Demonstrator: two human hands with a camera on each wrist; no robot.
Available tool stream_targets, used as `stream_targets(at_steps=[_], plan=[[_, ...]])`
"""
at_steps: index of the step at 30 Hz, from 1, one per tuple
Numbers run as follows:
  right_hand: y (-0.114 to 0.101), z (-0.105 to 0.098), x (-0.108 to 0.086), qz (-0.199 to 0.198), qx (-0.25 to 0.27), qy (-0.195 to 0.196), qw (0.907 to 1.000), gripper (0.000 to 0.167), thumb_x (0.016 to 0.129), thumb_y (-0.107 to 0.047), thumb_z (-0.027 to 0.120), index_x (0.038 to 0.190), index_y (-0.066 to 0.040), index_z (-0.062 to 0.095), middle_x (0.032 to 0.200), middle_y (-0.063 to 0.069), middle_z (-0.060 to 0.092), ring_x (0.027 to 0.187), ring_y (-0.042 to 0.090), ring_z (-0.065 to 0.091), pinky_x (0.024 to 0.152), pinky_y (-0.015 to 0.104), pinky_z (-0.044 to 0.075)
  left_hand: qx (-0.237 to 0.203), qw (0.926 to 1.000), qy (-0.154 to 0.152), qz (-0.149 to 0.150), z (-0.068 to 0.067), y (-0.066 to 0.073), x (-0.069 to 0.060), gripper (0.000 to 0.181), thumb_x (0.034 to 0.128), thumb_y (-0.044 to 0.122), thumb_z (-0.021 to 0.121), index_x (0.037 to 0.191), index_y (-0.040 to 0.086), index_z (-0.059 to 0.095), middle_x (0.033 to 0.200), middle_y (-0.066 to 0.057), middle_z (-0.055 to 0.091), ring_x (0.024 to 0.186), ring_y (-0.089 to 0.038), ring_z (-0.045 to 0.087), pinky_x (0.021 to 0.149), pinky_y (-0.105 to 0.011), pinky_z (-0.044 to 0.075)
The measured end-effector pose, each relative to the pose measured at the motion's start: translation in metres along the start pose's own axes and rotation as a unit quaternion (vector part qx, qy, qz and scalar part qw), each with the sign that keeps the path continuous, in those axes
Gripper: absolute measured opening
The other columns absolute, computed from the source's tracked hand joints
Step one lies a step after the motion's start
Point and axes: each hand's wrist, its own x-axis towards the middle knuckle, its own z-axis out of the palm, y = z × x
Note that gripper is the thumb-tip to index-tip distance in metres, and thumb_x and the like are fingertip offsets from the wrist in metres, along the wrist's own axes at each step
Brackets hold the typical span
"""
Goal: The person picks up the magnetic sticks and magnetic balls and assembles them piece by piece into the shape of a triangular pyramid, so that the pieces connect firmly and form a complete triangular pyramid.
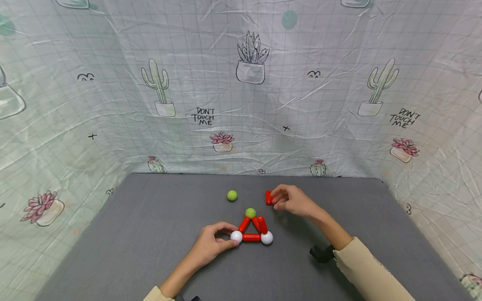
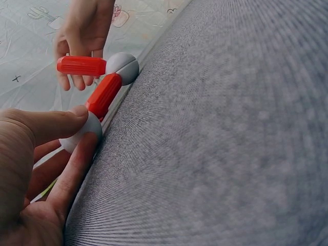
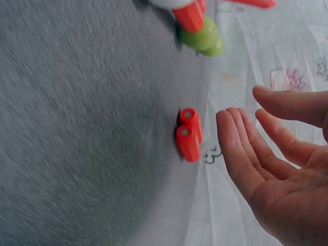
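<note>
Triangular rod-and-ball frame (image 1: 252, 237) lies on the worktop (image 1: 150, 209), its left white ball (image 1: 236, 237) pinched between thumb and fingers of the left hand (image 1: 209, 241), whose forearm slants inward. The right hand (image 1: 294, 201) hovers just beside two loose red rods (image 3: 189, 141), wrist bent, thumb and fingers held wide.

A gap separates the right hand (image 3: 287, 189) from the paired red rods (image 3: 188, 136). Toward the left hand (image 1: 206, 244), the triangular frame (image 1: 252, 237) obstructs low passage and its raised rod (image 1: 262, 225) higher passage; a lone green ball (image 1: 232, 195) stands behind.
</note>
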Motion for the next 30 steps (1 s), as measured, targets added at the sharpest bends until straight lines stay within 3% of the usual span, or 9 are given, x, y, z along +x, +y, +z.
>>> stream_targets(at_steps=[9, 18, 30], plan=[[0.007, -0.008, 0.023, 0.057, 0.005, 0.046, 0.9973, 0.036, 0.095, 0.002, 0.065, 0.129, 0.011, 0.059, 0.120, 0.030, 0.068, 0.097, 0.031, 0.072, 0.087, 0.045, 0.061, -0.005, 1.0000, 0.001, -0.005, 0.000, 0.001, 0.000, 0.035, 0.0831, 0.019, 0.088, 0.115, 0.013, 0.075, 0.109, -0.013, 0.075, 0.076, -0.008, 0.071, 0.069, -0.020, 0.055], [0.021, -0.006, 0.037, 0.111, -0.008, 0.066, 0.9917, 0.040, 0.093, 0.000, 0.068, 0.131, 0.008, 0.060, 0.106, 0.021, 0.068, 0.092, 0.033, 0.072, 0.082, 0.042, 0.062, -0.004, 1.0000, 0.000, -0.005, 0.000, 0.001, 0.000, 0.036, 0.0829, 0.019, 0.088, 0.115, 0.012, 0.075, 0.109, -0.014, 0.075, 0.075, -0.007, 0.070, 0.069, -0.019, 0.055], [0.035, 0.000, 0.049, 0.125, -0.001, 0.060, 0.9903, 0.043, 0.089, 0.001, 0.074, 0.129, 0.009, 0.062, 0.096, 0.016, 0.066, 0.074, 0.017, 0.070, 0.074, 0.035, 0.063, -0.009, 1.0000, 0.000, -0.003, 0.000, 0.001, -0.001, 0.035, 0.0830, 0.018, 0.088, 0.115, 0.012, 0.075, 0.109, -0.014, 0.075, 0.077, -0.008, 0.071, 0.070, -0.019, 0.055]])
